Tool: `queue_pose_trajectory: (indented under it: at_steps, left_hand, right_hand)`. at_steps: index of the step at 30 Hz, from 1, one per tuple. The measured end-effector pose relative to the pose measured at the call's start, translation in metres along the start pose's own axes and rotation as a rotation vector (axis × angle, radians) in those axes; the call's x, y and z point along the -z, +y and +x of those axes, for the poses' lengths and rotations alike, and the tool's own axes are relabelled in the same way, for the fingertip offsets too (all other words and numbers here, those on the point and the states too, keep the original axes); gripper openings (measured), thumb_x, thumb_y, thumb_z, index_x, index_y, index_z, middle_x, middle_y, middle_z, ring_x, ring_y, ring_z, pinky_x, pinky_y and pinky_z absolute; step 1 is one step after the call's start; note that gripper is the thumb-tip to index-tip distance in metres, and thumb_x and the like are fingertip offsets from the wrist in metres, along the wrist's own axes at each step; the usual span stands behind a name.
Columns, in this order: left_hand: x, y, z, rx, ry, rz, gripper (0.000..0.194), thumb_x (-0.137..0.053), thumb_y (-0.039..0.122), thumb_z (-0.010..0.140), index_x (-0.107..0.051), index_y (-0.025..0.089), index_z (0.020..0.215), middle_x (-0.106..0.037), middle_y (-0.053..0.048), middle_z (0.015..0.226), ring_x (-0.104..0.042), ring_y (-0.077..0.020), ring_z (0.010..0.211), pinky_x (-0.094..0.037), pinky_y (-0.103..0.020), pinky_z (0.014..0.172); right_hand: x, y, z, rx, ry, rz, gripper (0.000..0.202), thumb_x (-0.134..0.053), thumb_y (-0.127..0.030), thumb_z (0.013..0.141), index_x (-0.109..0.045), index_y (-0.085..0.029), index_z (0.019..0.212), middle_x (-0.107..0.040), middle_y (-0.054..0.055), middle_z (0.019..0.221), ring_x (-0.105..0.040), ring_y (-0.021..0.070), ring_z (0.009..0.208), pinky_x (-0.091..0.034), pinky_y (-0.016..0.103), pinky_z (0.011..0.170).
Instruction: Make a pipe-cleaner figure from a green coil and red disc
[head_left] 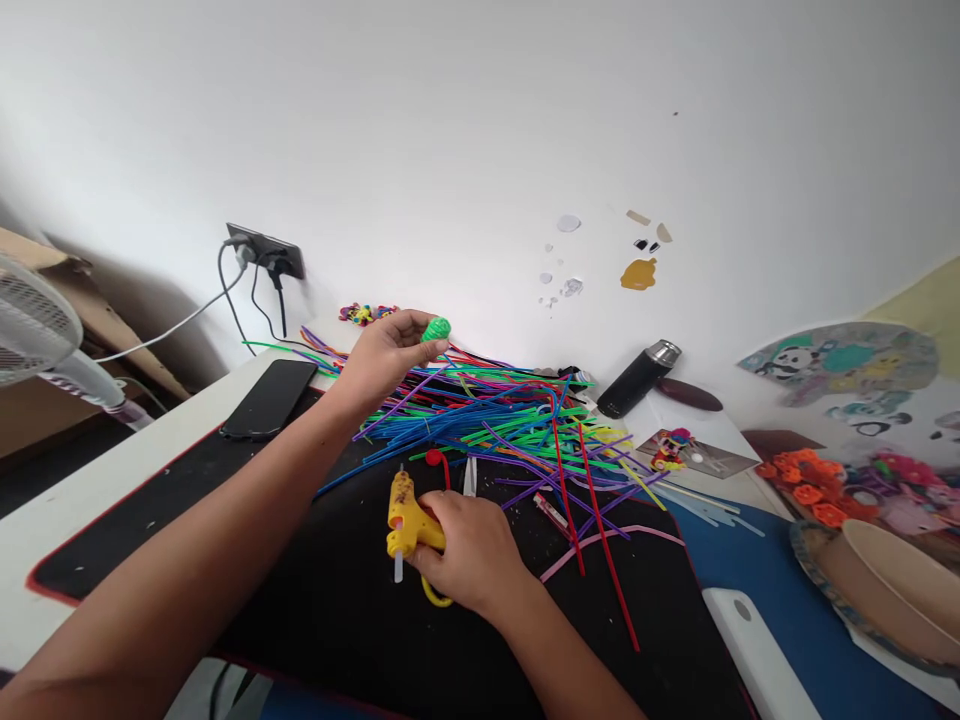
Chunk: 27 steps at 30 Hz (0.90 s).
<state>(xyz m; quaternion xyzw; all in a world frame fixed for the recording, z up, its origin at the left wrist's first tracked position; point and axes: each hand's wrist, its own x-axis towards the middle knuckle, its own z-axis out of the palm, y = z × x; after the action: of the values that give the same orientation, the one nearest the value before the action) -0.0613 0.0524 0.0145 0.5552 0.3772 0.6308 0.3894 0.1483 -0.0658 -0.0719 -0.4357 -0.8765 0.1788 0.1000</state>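
Note:
My left hand (396,345) is raised over the far part of the mat and pinches a small green coil of pipe cleaner (436,330) between thumb and fingers. Lower down, my right hand (471,545) grips a yellow hot glue gun (409,520) whose nozzle points away from me; a white glue stick pokes out of its rear end. Beyond both hands lies a wide heap of pipe cleaners (465,420) in blue, green, purple and red. A red pipe cleaner (445,468) with a coiled end sits just behind the glue gun.
On the black mat (300,600) rests a dark phone (270,398) at left. A black thermos (637,380) leans near the wall, beside a small colourful figure (671,450). A fan (37,320) stands far left, near a wall socket (264,250). Baskets (892,590) are at right.

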Motion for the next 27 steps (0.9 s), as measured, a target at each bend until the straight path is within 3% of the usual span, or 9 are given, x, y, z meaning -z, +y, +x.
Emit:
queue_pose_trajectory:
  at_steps: [4, 8, 11, 16, 22, 27]
  left_hand:
    - [-0.002, 0.005, -0.002, 0.007, -0.019, -0.015, 0.041, -0.096, 0.046, 0.071, -0.075, 0.019, 0.095, -0.078, -0.005, 0.094, -0.071, -0.0206, 0.083, -0.058, -0.034, 0.074]
    - [-0.001, 0.005, -0.002, 0.017, -0.037, -0.027, 0.040, -0.098, 0.042, 0.068, -0.075, 0.020, 0.092, -0.079, -0.004, 0.093, -0.072, -0.0215, 0.085, -0.058, -0.035, 0.079]
    - [-0.002, 0.004, -0.002, 0.029, -0.044, -0.028, 0.039, -0.098, 0.040, 0.068, -0.076, 0.020, 0.092, -0.079, -0.004, 0.093, -0.072, -0.0219, 0.086, -0.058, -0.035, 0.080]
    - [-0.002, 0.003, -0.003, 0.038, -0.057, -0.015, 0.038, -0.096, 0.041, 0.070, -0.076, 0.020, 0.096, -0.079, -0.004, 0.093, -0.073, -0.0225, 0.085, -0.058, -0.035, 0.076]
    - [0.000, 0.000, -0.002, 0.033, -0.080, -0.017, 0.033, -0.093, 0.036, 0.073, -0.077, 0.021, 0.096, -0.080, -0.005, 0.095, -0.074, -0.0234, 0.087, -0.060, -0.036, 0.076]
    - [0.000, 0.003, -0.002, 0.033, -0.097, -0.022, 0.030, -0.092, 0.035, 0.074, -0.076, 0.021, 0.095, -0.079, -0.005, 0.095, -0.073, -0.0231, 0.087, -0.060, -0.036, 0.077]
  right_hand:
    - [0.012, -0.001, -0.003, -0.011, -0.041, 0.108, 0.053, -0.086, -0.057, 0.089, -0.074, -0.027, 0.131, -0.083, 0.006, 0.115, -0.077, 0.0279, 0.102, -0.046, 0.032, 0.081]
    - [0.032, -0.001, -0.005, -0.066, -0.131, 0.307, 0.036, -0.085, -0.043, 0.093, -0.081, -0.027, 0.126, -0.084, 0.002, 0.100, -0.075, 0.0208, 0.084, -0.046, 0.028, 0.073]
    - [0.040, 0.002, -0.001, -0.141, -0.100, 0.385, 0.024, -0.079, -0.035, 0.098, -0.084, -0.023, 0.119, -0.082, 0.001, 0.087, -0.072, 0.0182, 0.074, -0.046, 0.027, 0.069]
    - [0.041, 0.016, 0.022, -0.248, 0.077, 0.223, 0.019, -0.070, -0.034, 0.104, -0.083, -0.022, 0.110, -0.078, 0.002, 0.082, -0.069, 0.0190, 0.073, -0.043, 0.029, 0.068]
    - [0.028, 0.021, 0.047, -0.295, 0.054, 0.021, 0.033, -0.070, -0.047, 0.105, -0.079, -0.022, 0.124, -0.081, 0.006, 0.089, -0.076, 0.0265, 0.088, -0.046, 0.032, 0.074]
    - [0.023, 0.015, 0.060, -0.308, 0.031, -0.086, 0.039, -0.067, -0.054, 0.105, -0.078, -0.022, 0.123, -0.084, 0.011, 0.103, -0.078, 0.0315, 0.101, -0.048, 0.035, 0.079]
